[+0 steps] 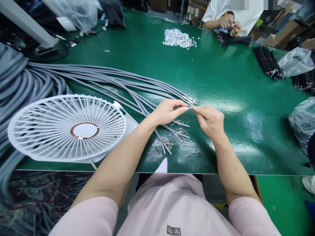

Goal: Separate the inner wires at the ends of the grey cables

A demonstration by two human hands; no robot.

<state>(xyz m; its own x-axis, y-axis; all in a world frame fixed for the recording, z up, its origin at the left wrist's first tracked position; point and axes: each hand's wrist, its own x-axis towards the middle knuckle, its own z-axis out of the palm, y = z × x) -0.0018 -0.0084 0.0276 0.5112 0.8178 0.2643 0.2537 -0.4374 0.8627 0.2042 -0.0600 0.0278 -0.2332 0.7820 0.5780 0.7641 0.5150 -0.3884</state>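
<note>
Several long grey cables point(118, 76) run across the green table from the left, their stripped pale ends near my hands. My left hand point(169, 111) pinches the end of one grey cable between thumb and fingers. Close on its right, my right hand point(209, 119) is closed on the tip of the same cable, where a thin pale strand shows between the hands. Below them, more cable ends point(180, 133) lie among loose fine strands on the table. The exact detail between my fingertips is too small to make out.
A white fan point(85, 130) stands at the left beside coiled grey cable point(14, 72). Small silvery pieces point(177, 38) lie in a heap at the back. Across the table, a person's hands point(230, 24) work above bundled black wires point(235, 39). Plastic bags point(304, 121) sit at the right.
</note>
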